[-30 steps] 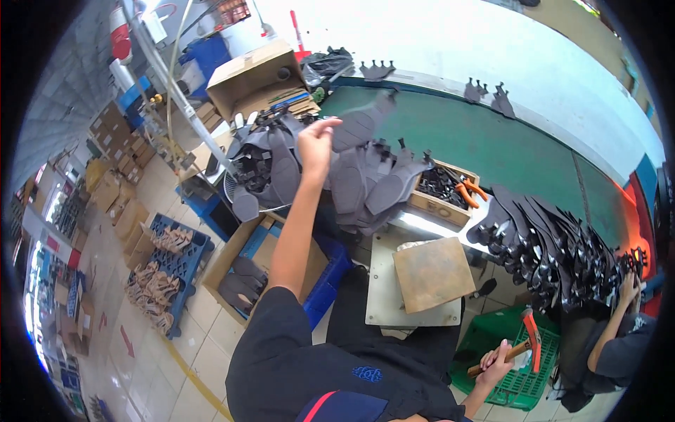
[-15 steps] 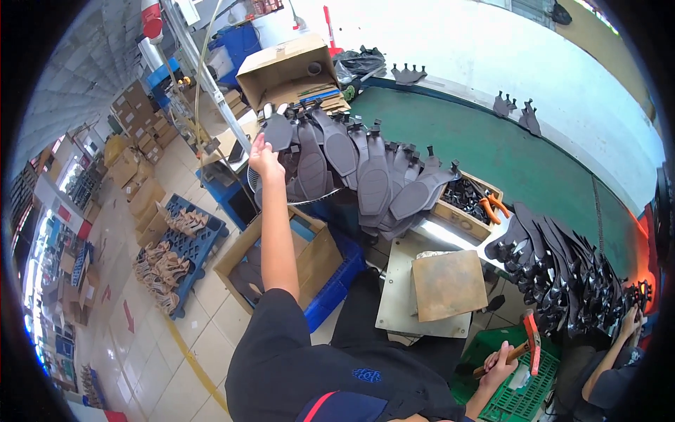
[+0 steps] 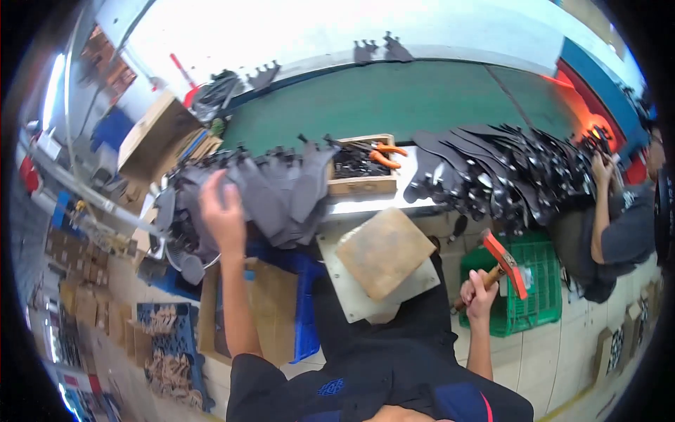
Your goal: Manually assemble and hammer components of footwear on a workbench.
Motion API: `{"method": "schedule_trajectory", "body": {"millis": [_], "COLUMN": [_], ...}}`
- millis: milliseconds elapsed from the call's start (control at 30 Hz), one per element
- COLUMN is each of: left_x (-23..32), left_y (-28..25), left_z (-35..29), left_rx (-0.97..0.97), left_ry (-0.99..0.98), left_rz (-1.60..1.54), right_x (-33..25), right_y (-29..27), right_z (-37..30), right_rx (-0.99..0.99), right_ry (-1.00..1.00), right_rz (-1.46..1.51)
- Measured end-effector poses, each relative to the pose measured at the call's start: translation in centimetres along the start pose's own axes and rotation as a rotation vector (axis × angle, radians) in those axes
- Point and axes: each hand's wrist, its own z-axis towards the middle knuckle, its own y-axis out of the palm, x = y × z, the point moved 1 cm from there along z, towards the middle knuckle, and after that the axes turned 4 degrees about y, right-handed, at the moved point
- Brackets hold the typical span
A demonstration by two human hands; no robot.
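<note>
Sole-shaped dark grey flat pieces with black prongs (image 3: pixel 266 197) lie heaped along the near edge of the long green surface (image 3: pixel 351 98), to our left. Their broad rounded ends face us and their narrow pronged ends mostly point away. The rightmost piece's long axis leans from upper right to lower left; those beside it slant more to lower right.

Our view has swung to the right, and our bare left hand (image 3: pixel 223 214) has moved from the pile's left end to above its middle. Its fingers (image 3: pixel 211 188) look spread, thumb apart, so we judge it to be carrying no piece; blur hides whether it touches any.

Our right hand (image 3: pixel 479 299) keeps its fingers wrapped round the wooden handle of an orange-red-headed hammer (image 3: pixel 506 266). The handle rises to the right, the head lying across it.

Between our 2 hands sits a brown square-topped block (image 3: pixel 385 253) on a pale metal plate (image 3: pixel 337 278); beyond it stands a shallow wooden tray (image 3: pixel 362 186) with an orange-handled tool (image 3: pixel 384 156).
</note>
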Motion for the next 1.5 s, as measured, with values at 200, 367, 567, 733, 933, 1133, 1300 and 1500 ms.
{"method": "schedule_trajectory", "body": {"millis": [200, 367, 567, 733, 933, 1133, 1300, 1500], "left_x": [12.4, 15.8, 16.5, 16.7, 15.3, 14.3, 10.8, 10.5], "left_y": [19.2, 26.5, 25.5, 21.6, 10.9, 7.1, 11.4, 11.4], "left_z": [-8.8, -11.7, -8.5, -3.3, 2.6, -2.7, -14.6, -14.7], "left_rx": [-0.636, -0.659, -0.468, -0.322, 0.112, -0.366, -0.714, -0.653], "left_ry": [0.506, 0.650, 0.267, 0.508, 0.509, 0.108, -0.062, -0.085], "left_rz": [-0.060, 0.278, -0.323, 0.043, 0.181, -0.551, -0.529, -0.404], "right_x": [-2.2, -2.5, -2.5, -3.2, -3.0, -3.8, -4.3, -6.0], "right_y": [-1.6, -4.6, -6.9, -7.0, -6.3, -3.2, -1.1, -0.1], "right_z": [-0.9, -2.5, -3.2, -1.5, -1.0, -0.9, -0.7, -1.0], "right_rx": [0.014, 0.119, 0.236, 0.246, 0.098, -0.036, -0.087, -0.324], "right_ry": [-0.158, -0.186, -0.171, -0.214, -0.282, -0.285, -0.229, -0.469], "right_rz": [0.103, 0.003, -0.013, -0.053, 0.030, 0.040, -0.020, 0.003]}}
